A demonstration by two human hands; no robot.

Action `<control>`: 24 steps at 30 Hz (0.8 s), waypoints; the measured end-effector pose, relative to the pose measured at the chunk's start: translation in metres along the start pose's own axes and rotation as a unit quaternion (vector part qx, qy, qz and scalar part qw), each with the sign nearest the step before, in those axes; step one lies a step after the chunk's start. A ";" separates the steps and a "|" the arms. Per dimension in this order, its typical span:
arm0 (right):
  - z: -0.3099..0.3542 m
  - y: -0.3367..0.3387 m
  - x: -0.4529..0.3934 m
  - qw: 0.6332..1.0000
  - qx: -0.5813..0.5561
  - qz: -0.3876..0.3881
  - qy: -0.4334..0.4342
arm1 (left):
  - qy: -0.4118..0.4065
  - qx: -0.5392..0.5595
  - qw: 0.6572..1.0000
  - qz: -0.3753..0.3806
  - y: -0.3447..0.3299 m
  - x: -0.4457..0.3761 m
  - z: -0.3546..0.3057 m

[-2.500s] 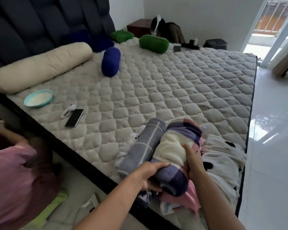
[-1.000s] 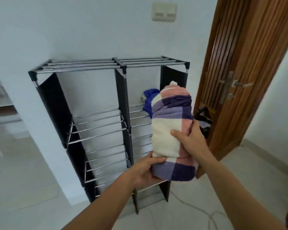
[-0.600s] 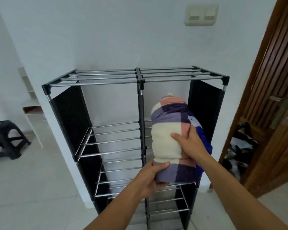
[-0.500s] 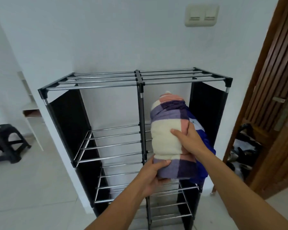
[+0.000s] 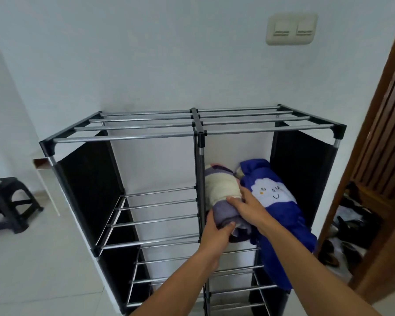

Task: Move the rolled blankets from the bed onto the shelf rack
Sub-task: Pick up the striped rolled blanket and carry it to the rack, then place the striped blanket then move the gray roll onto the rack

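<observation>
both hands grip the plaid rolled blanket (image 5: pixel 221 195), which lies on the upper right shelf of the shelf rack (image 5: pixel 198 133), pressed against the centre post. the left hand (image 5: pixel 217 231) cups its near end from below, fingers curled around the purple edge. the right hand (image 5: pixel 246 208) clamps over the top of it. just right of the right hand, touching the roll, a blue blanket (image 5: pixel 274 201) sits on the same shelf, its loose end hanging over the front
</observation>
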State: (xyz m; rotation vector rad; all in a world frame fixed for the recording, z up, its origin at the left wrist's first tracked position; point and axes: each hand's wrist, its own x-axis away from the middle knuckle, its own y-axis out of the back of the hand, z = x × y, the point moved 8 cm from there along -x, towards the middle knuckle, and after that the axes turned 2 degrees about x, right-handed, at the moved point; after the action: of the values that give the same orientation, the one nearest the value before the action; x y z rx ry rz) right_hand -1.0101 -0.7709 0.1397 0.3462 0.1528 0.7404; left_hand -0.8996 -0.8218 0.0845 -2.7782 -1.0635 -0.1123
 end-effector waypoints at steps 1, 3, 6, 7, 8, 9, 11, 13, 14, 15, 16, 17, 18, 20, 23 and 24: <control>-0.001 0.000 0.002 1.000 0.003 -0.007 0.000 | -0.001 -0.011 1.000 -0.001 0.000 -0.001 0.001; -0.002 0.004 0.003 1.000 0.001 -0.021 0.001 | -0.003 -0.013 1.000 -0.001 -0.002 -0.004 0.002; -0.002 0.008 0.004 0.999 0.019 -0.031 0.008 | -0.004 -0.009 1.000 0.003 -0.003 -0.005 0.001; -0.001 0.009 0.006 0.999 0.028 -0.031 0.010 | -0.005 -0.010 1.000 0.004 -0.003 -0.004 0.001; -0.001 0.008 0.008 0.999 0.036 -0.030 0.011 | 0.000 -0.017 1.000 0.001 -0.001 -0.003 0.002; -0.002 0.008 0.010 0.999 0.043 -0.030 0.012 | -0.001 -0.028 1.000 -0.002 0.000 -0.001 0.001; -0.003 0.009 0.018 0.998 0.051 -0.035 0.017 | -0.031 -0.096 0.995 -0.008 0.000 0.005 -0.003; -0.007 0.016 0.029 0.998 0.044 -0.049 0.022 | -0.080 -0.181 0.980 -0.022 -0.002 0.017 -0.006; -0.011 0.021 0.035 0.998 0.031 -0.053 0.024 | -0.096 -0.210 0.973 -0.025 -0.004 0.024 -0.006; -0.015 0.026 0.043 0.998 0.008 -0.055 0.026 | -0.100 -0.232 0.967 -0.023 -0.008 0.033 -0.005; -0.020 0.032 0.053 0.998 -0.019 -0.056 0.023 | -0.107 -0.259 0.960 -0.021 -0.012 0.042 -0.003; -0.027 0.039 0.065 0.997 -0.049 -0.059 0.014 | -0.117 -0.294 0.948 -0.021 -0.016 0.051 -0.001; -0.035 0.046 0.078 0.995 -0.080 -0.067 0.006 | -0.137 -0.333 0.933 -0.017 -0.021 0.059 0.001; -0.049 0.065 0.109 0.986 -0.133 -0.095 -0.009 | -0.174 -0.385 0.906 0.006 -0.035 0.076 0.004; -0.075 0.101 0.164 0.957 -0.221 -0.186 -0.015 | -0.181 -0.434 0.876 0.104 -0.070 0.096 0.023; -0.088 0.114 0.188 0.936 -0.264 -0.230 -0.026 | -0.170 -0.452 0.864 0.145 -0.084 0.103 0.037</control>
State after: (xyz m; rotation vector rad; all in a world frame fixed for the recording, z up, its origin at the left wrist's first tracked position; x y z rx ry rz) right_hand -0.9674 -0.5422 0.0958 -0.1838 -0.0219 0.2834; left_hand -0.8790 -0.6862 0.0724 -3.9033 -0.7384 -0.1022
